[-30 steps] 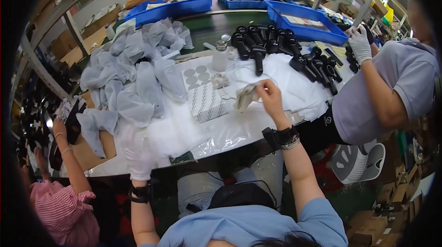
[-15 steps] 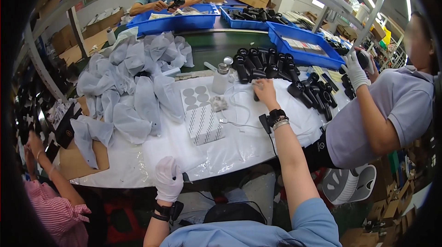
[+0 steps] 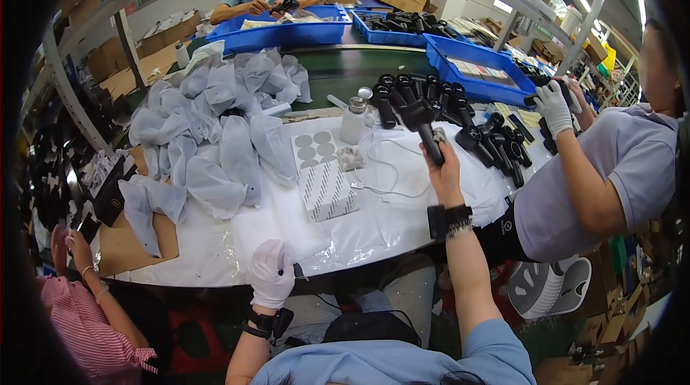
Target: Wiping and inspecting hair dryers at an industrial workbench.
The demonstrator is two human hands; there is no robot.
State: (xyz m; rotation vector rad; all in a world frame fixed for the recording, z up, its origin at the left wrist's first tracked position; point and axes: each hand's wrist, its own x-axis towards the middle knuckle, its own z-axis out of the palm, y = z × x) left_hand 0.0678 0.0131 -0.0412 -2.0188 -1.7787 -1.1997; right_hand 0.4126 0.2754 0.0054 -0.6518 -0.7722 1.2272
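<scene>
In the head view I see the right hand gripping a black device above the right half of the surface, where I judge a low swing could snag the white cable or knock the far pile, and I cannot tell whether the left hand, fingers curled, holds anything.

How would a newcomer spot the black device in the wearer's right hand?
Start at the white-covered table, then find the pile of black devices toward its far right. Nearer the wearer, the right hand grips the handle of one black device. Unlike its piled neighbours, it is in a hand, head pointing away from the wearer.
</scene>
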